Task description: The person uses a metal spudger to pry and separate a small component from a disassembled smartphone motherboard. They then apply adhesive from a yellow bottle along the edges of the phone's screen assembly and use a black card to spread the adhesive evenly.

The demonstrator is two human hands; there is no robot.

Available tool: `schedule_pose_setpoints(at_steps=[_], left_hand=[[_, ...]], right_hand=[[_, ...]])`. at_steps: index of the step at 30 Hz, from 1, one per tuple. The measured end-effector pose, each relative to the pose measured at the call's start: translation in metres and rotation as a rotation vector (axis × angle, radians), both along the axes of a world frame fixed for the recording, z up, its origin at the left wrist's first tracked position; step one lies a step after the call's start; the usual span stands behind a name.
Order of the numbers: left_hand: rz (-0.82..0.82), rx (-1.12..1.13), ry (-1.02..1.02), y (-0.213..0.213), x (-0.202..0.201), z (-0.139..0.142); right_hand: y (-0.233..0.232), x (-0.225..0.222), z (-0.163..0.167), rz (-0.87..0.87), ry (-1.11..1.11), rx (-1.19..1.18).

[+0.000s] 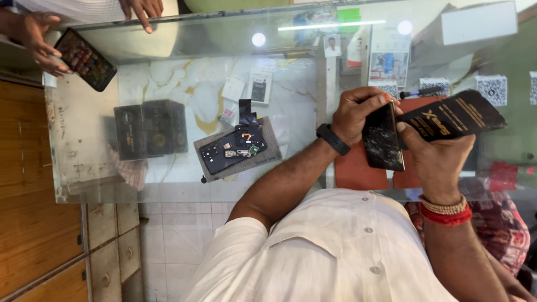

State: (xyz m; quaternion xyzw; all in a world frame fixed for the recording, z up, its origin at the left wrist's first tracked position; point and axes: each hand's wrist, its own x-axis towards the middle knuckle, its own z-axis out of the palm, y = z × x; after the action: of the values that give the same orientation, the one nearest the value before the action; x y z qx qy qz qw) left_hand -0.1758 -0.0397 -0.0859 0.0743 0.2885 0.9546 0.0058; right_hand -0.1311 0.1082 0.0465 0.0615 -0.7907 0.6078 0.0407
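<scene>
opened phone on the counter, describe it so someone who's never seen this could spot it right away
On the glass counter, left of the person's forearm, lies a grey work mat. The opened phone rests on it, dark, with small inner parts exposed, unlike the closed black boxes to its left.
</scene>
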Motion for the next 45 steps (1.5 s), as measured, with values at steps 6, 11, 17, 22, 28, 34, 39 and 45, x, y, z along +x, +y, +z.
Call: schedule_pose_setpoints(at_steps=[6, 11, 17, 22, 28, 34, 39, 45], left_hand=[[-0.021, -0.018, -0.024, -0.001, 0.001, 0.001], [-0.009, -0.045, -0.011, 0.004, 0.003, 0.003], [0.040, -0.040, -0.028, 0.004, 0.009, 0.008], [0.025, -0.016, -0.041, 0.005, 0.009, 0.011], [0.006, 0.082, -0.024, 0.004, 0.009, 0.011], [-0.005, 0.053, -0.032, 0.004, 0.010, 0.012], [0.006, 0.002, -0.021, 0.005, 0.012, 0.011], [0.022, -0.036, -0.012, 0.006, 0.014, 0.013]], right_hand=[[0.002, -0.002, 0.008, 0.071, 0.031, 0.092], [0.006, -0.007, 0.018, 0.053, 0.002, 0.163], [0.007, -0.004, 0.025, 0.090, -0.014, 0.114], [0.013, 0.003, 0.019, 0.044, -0.016, 0.038], [0.010, 0.013, 0.001, -0.022, 0.034, -0.106], [0.021, 0.009, 0.016, 0.076, -0.008, -0.055], [0.028, 0.001, 0.032, 0.168, -0.016, 0.140], [0.032, -0.004, 0.036, 0.180, -0.063, 0.364]])
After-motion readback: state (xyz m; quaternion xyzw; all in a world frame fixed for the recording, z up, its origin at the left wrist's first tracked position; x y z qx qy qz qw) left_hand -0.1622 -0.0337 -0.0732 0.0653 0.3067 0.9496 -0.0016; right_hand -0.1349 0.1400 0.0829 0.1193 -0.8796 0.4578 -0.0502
